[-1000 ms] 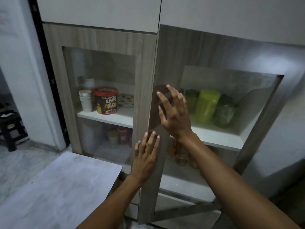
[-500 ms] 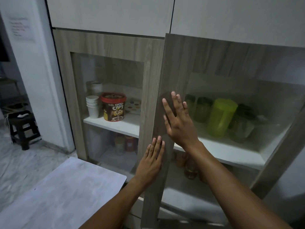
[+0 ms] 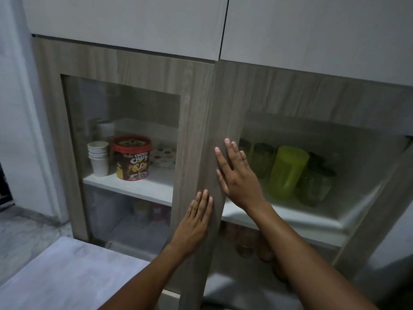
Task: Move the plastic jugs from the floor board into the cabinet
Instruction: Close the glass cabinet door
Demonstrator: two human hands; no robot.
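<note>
Both hands flat, fingers spread, gripping nothing: right hand on the right door stile, left hand just below it. Plastic jugs upright on the shelf behind the glass, right of the right hand. Door nearly closed.

— What has been altered since a second ago?
— The right door has been swung nearly shut; its edge is now brought up beside the left door.
— And the hands?
— The right hand, raised off the frame a second ago, is now laid flat on it. The left hand has been carried along with the door edge.
— The jugs?
— They are now seen wholly through the glass.
</note>
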